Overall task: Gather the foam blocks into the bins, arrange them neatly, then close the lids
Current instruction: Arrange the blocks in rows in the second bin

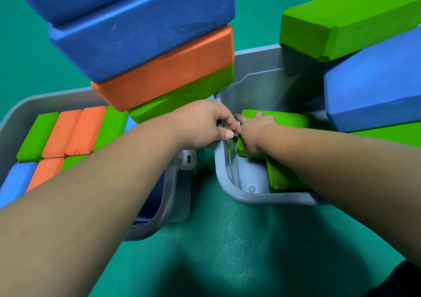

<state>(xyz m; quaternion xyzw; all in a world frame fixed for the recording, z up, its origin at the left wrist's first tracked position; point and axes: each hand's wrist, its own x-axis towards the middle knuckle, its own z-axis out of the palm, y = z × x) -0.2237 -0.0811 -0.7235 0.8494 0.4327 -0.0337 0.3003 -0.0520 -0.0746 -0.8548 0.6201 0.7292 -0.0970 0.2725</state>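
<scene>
Two grey plastic bins stand side by side on green cloth. The left bin (13, 119) holds green, orange and blue foam blocks laid in rows, with a tall stack of blue, orange (168, 69) and green blocks at its right end. My left hand (205, 123) grips the near left rim of the right bin (257, 196). My right hand (255, 130) holds a green block (289, 119) low inside that bin, fingers curled over its left edge. Another green block (282, 178) lies under my right forearm.
At the right bin's far end a green block (346, 19) lies on top of a tilted blue block (373, 92). A bin latch (188, 159) sticks out between the bins. Green cloth (216, 239) covers the surface in front of me.
</scene>
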